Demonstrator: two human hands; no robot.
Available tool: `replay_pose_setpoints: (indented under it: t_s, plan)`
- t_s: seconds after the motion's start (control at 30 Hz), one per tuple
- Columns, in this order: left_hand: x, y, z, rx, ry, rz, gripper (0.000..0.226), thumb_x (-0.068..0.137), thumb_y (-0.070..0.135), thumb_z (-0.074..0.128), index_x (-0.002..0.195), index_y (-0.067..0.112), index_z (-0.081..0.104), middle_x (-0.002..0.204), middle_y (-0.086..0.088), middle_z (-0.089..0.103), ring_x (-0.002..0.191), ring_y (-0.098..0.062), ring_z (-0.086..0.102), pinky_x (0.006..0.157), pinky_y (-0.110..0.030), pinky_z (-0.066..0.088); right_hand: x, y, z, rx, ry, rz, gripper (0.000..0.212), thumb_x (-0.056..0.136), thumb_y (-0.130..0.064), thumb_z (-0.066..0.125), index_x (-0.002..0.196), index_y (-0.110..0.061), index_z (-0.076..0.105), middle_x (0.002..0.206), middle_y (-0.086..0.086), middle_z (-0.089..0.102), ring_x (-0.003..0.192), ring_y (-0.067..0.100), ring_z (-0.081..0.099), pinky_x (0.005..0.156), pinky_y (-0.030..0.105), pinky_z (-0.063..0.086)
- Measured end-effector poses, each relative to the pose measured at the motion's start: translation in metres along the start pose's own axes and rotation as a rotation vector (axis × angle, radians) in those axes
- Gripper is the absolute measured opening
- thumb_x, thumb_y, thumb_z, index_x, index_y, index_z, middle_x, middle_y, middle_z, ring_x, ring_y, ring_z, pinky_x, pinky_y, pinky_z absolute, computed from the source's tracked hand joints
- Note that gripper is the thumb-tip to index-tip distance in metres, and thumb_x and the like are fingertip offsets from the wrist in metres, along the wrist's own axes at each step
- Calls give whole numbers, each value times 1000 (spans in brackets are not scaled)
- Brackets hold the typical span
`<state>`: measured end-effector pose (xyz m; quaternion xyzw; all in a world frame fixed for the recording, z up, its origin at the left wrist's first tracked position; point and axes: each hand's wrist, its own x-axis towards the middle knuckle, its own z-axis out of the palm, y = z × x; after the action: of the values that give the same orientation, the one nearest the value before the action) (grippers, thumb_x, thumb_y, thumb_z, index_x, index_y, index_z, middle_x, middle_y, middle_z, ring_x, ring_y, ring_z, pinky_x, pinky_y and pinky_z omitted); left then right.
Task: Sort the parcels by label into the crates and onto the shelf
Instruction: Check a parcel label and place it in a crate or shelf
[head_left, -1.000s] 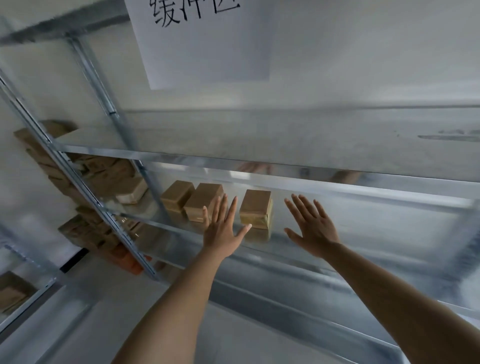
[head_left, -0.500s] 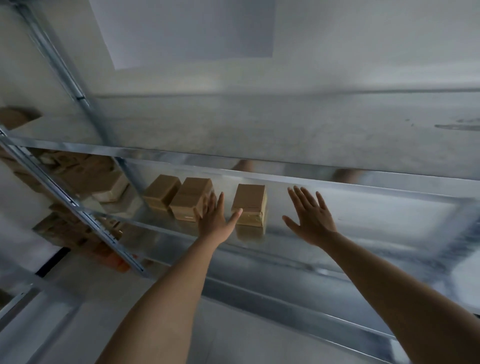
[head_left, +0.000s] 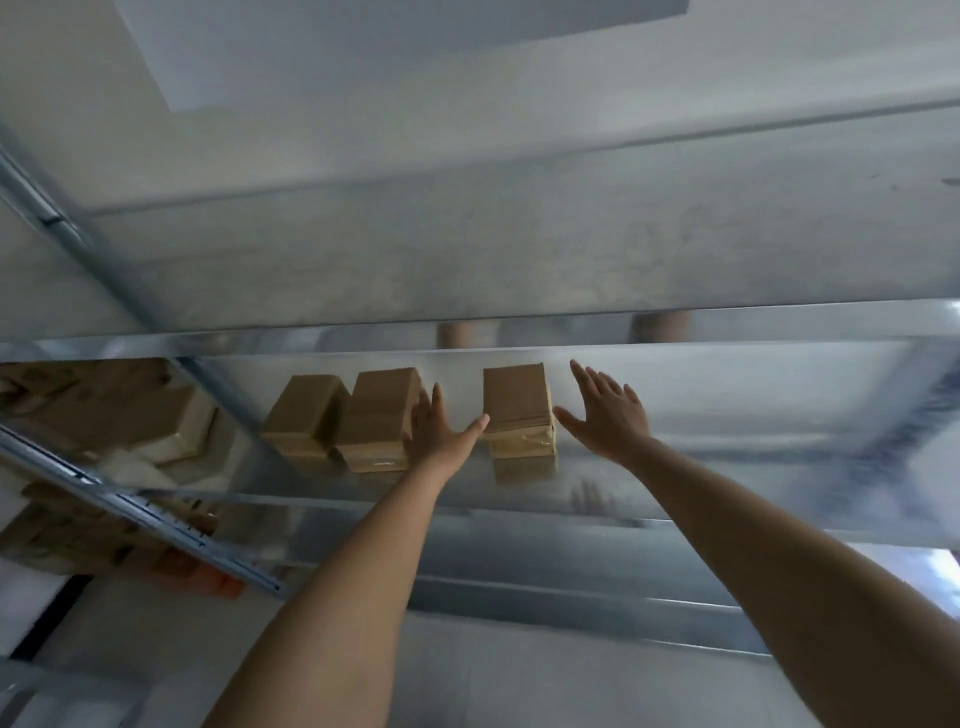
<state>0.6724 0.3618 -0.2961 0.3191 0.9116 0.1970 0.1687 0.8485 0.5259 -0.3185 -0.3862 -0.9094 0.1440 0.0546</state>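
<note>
We see three brown parcels (head_left: 517, 415) on metal shelf (head_left: 727, 410). Left hand (head_left: 441, 431) spread, between middle and right parcel. Right hand (head_left: 605, 413) spread, just beside right parcel.

A pale wall (head_left: 519, 119) with a white paper sheet (head_left: 363, 41) stands behind shiny metal racks (head_left: 727, 332), and a light floor (head_left: 493, 686) lies below.

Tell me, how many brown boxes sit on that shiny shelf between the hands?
3: left parcel, middle parcel beside the left hand, right parcel between both hands. More boxes, too blurred to count, lie on the neighbouring rack.
</note>
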Motion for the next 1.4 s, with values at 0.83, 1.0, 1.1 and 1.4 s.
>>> replay_pose_setpoints:
  t_s: [0.83, 1.0, 1.1, 1.4]
  plan:
    - [75, -12, 64, -282, -225, -43, 64, 103, 49, 37, 154, 14, 24, 158, -9, 31, 144, -29, 32, 115, -40, 28, 51, -31, 72, 635, -88, 354, 66, 102, -41, 47, 156, -17, 18, 159, 6, 30, 144, 28, 34, 112, 37, 31]
    - [81, -12, 71, -285, -230, -23, 62, 102, 48, 39, 153, 13, 29, 155, -9, 36, 141, -28, 37, 112, -39, 32, 47, -29, 83, 680, -127, 392, 60, 103, -36, 45, 156, -22, 19, 153, 12, 40, 139, 31, 40, 109, 35, 33]
    - [84, -13, 76, -338, -232, -37, 64, 101, 50, 41, 153, 14, 30, 154, -8, 38, 140, -27, 39, 112, -38, 33, 49, -27, 86, 718, -143, 425, 61, 103, -39, 45, 156, -25, 20, 146, 13, 49, 134, 31, 46, 107, 35, 36]
    - [94, -21, 86, -584, -233, -72, 48, 98, 46, 51, 134, 15, 58, 133, -5, 61, 121, -24, 56, 105, -39, 45, 58, -25, 90, 950, -137, 430, 45, 102, -28, 49, 147, -31, 42, 134, 6, 59, 124, 26, 54, 106, 42, 44]
